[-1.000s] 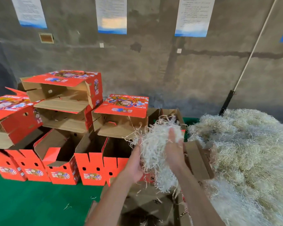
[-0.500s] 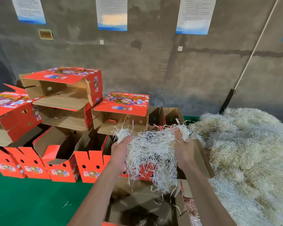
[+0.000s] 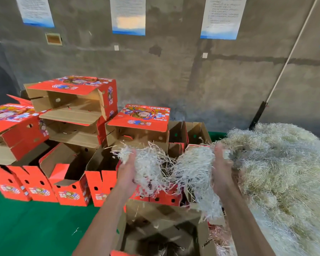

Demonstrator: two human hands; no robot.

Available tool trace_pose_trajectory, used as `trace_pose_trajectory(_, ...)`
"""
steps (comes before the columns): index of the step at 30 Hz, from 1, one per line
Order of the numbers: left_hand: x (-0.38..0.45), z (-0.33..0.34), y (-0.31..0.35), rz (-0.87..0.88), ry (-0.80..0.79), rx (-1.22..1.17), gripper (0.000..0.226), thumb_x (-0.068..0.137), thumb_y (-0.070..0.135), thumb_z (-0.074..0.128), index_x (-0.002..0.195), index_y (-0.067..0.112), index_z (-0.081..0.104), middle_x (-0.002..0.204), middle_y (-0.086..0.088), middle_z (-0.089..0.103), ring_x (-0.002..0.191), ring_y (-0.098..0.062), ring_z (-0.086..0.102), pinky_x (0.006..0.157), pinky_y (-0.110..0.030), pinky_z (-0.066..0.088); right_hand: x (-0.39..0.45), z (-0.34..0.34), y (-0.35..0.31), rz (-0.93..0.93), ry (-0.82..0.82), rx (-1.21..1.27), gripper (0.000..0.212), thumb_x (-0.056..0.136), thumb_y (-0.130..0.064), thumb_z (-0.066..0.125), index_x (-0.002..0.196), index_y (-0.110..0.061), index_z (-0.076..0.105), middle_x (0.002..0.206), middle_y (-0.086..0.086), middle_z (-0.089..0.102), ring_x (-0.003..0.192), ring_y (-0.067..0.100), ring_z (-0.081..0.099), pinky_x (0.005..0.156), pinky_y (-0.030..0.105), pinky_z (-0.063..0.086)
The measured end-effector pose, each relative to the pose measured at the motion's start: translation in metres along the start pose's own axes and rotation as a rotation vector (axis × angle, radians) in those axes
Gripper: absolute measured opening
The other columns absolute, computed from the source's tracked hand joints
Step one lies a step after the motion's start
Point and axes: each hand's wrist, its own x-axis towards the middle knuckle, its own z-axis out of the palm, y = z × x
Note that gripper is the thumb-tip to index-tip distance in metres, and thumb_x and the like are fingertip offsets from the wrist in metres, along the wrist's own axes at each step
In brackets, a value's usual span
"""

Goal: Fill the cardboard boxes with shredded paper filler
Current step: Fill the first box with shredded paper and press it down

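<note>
A wad of pale shredded paper filler [image 3: 171, 169] is stretched between my two hands above an open cardboard box [image 3: 161, 220] right in front of me. My left hand [image 3: 127, 171] grips the wad's left end, and my right hand [image 3: 221, 172] grips its right end. Loose strands hang from the wad towards the box. The box's brown flaps stand open, and little filler shows in its dark inside. A big heap of the same filler [image 3: 284, 174] lies to the right.
Several red printed boxes [image 3: 70, 187] stand open in a row on the green floor at the left, with more boxes [image 3: 76, 108] stacked on their sides behind them. A concrete wall with posted sheets rises behind, and a pole [image 3: 284, 65] leans against it.
My hands have moved apart, pulling the bunched wad wider, and the wad has dropped a little towards the box in front of me.
</note>
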Motion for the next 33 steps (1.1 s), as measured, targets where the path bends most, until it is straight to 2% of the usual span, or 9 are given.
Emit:
trace_pose_trajectory(3,-0.016,0.028,-0.019,-0.064,-0.145,-0.026,0.063,0.086,0.053,0.067,0.132,0.011,0.059,0.109,-0.013,0.069,0.096,-0.03,0.066,0.087,-0.046,0.052,-0.022,0.03,-0.012,0.129,-0.36,0.231,0.066,0.086,-0.077,0.049,0.108,-0.02,0.073,0.104,0.009,0.077,0.093,0.019,0.076,0.069,0.036,0.062)
trace_pose_trajectory(6,-0.023,0.027,-0.045,-0.143,-0.212,0.014,0.033,0.1,0.029,0.057,0.13,0.016,0.061,0.135,-0.02,0.058,0.105,-0.041,0.062,0.089,-0.047,0.052,-0.029,0.051,-0.008,0.148,-0.618,0.371,0.058,0.092,-0.064,0.056,0.131,-0.022,0.065,0.126,0.007,0.07,0.114,0.022,0.068,0.087,0.036,0.056)
trace_pose_trajectory(10,-0.023,0.028,-0.04,-0.046,-0.502,-0.142,0.082,0.081,0.074,0.059,0.145,0.023,0.052,0.136,-0.009,0.063,0.121,-0.027,0.063,0.096,-0.048,0.052,-0.017,0.05,0.01,-0.046,-0.317,0.084,0.073,0.082,-0.072,0.065,0.113,-0.006,0.067,0.096,0.01,0.073,0.088,0.028,0.069,0.087,0.036,0.051)
trace_pose_trajectory(12,-0.018,0.027,-0.038,-0.188,-0.355,-0.074,0.105,0.063,0.089,0.062,0.144,0.023,0.052,0.133,-0.009,0.065,0.12,-0.03,0.064,0.104,-0.055,0.045,-0.015,0.047,0.02,-0.222,-0.123,-0.173,0.078,0.075,-0.085,0.058,0.096,-0.01,0.055,0.073,-0.004,0.061,0.064,0.008,0.058,0.071,0.027,0.046)
trace_pose_trajectory(15,-0.016,0.029,-0.046,-0.194,-0.35,0.076,0.095,0.059,0.081,0.077,0.139,0.035,0.054,0.151,-0.006,0.049,0.136,-0.031,0.049,0.112,-0.057,0.037,-0.021,0.054,0.029,-0.296,-0.133,-0.326,0.084,0.084,-0.083,0.046,0.127,-0.011,0.051,0.077,-0.016,0.054,0.07,0.0,0.053,0.058,0.014,0.038)
trace_pose_trajectory(21,-0.019,0.057,-0.041,-0.008,-0.096,0.246,0.113,0.058,0.084,0.069,0.145,0.016,0.041,0.133,-0.002,0.058,0.111,-0.015,0.057,0.093,-0.037,0.046,-0.023,0.069,0.034,-0.364,-0.123,-0.215,0.066,0.089,-0.074,0.052,0.074,-0.009,0.051,0.063,0.003,0.045,0.059,0.016,0.042,0.059,0.034,0.038)
trace_pose_trajectory(27,-0.021,0.044,-0.029,0.052,-0.041,0.313,0.074,0.073,0.066,0.072,0.123,0.017,0.048,0.069,0.011,0.049,0.058,-0.003,0.049,0.056,-0.024,0.036,-0.018,0.052,0.02,-0.261,-0.162,-0.122,0.06,0.08,-0.079,0.06,0.07,-0.021,0.046,0.055,-0.006,0.042,0.048,0.01,0.036,0.053,0.027,0.033)
trace_pose_trajectory(30,-0.014,0.024,-0.017,0.018,-0.088,0.233,0.052,0.077,0.054,0.075,0.111,0.016,0.071,0.084,-0.003,0.075,0.067,-0.019,0.073,0.053,-0.025,0.052,-0.009,0.032,0.016,-0.107,-0.125,0.017,0.064,0.076,-0.072,0.07,0.083,-0.008,0.064,0.067,0.004,0.056,0.058,0.019,0.047,0.058,0.031,0.041)
trace_pose_trajectory(33,-0.006,-0.003,0.0,0.016,-0.104,0.033,0.027,0.087,0.045,0.069,0.086,0.021,0.081,0.099,-0.011,0.077,0.082,-0.028,0.076,0.057,-0.033,0.058,-0.002,0.005,0.011,-0.053,-0.076,0.137,0.078,0.081,-0.058,0.075,0.116,0.01,0.057,0.1,0.037,0.062,0.077,0.034,0.057,0.08,0.06,0.053)
